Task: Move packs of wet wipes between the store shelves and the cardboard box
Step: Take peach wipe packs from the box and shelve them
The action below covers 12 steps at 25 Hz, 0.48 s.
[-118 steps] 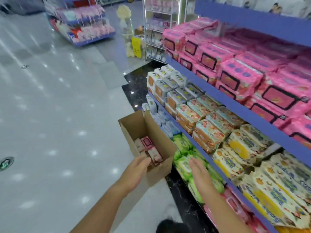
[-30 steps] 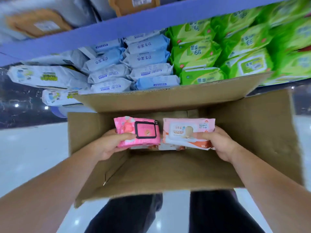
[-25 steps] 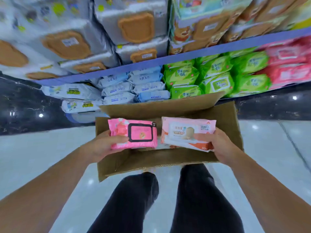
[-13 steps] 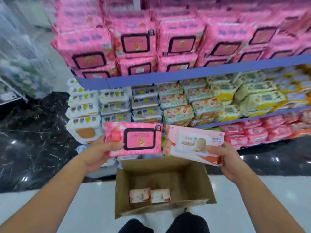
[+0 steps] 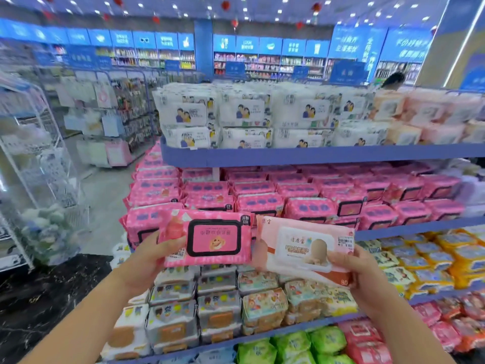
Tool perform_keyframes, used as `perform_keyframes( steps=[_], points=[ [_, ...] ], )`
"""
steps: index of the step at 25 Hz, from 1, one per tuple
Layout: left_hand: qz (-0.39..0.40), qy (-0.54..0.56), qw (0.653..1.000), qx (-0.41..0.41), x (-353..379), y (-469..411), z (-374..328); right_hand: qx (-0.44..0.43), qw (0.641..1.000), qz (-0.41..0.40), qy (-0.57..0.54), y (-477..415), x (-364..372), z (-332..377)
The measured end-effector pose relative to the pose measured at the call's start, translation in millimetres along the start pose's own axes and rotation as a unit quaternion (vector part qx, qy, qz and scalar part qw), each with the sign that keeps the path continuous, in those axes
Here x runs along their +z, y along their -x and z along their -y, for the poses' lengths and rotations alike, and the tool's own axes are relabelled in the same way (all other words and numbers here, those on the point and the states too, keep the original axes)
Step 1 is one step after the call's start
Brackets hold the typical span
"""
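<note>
Pink plastic wipes pack (image 5: 214, 239) with a black-framed lid sits pinched in the left hand (image 5: 149, 261), a pale peach pack (image 5: 301, 248) pinched in the right hand (image 5: 364, 277); both hover before the blue shelves (image 5: 315, 155), unshelved, box out of view.

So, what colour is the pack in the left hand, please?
Pink pack with a black frame; head view.

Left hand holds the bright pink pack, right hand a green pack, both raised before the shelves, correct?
Not quite. In the head view the right hand holds a pale pink pack, not green; the left hand does hold the bright pink pack.
</note>
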State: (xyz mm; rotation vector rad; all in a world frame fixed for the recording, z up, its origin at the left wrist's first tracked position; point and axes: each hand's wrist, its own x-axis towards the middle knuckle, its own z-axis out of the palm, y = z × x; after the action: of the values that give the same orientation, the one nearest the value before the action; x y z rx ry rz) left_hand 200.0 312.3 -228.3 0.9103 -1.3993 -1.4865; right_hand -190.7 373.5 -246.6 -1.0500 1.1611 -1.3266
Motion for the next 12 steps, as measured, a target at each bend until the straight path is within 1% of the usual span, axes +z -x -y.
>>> perform_keyframes(
  steps=[3,6,8,12],
  points=[
    [-0.001,-0.023,1.0,0.018,31.7,-36.2,-10.6,-0.004,1.0,0.004,0.007,-13.8,-33.0,13.8],
    [-0.022,-0.009,1.0,0.008,77.8,-75.9,-6.1,0.011,1.0,-0.004,-0.003,-30.8,-86.8,28.1],
    [-0.015,0.008,1.0,0.004,117.0,-102.2,-0.7,0.013,1.0,-0.008,-0.01,-43.5,-127.5,36.3],
    [-0.015,0.032,0.999,0.001,210.1,-167.1,11.7,0.014,0.998,-0.048,-0.027,-67.9,-231.7,56.1]
  ],
)
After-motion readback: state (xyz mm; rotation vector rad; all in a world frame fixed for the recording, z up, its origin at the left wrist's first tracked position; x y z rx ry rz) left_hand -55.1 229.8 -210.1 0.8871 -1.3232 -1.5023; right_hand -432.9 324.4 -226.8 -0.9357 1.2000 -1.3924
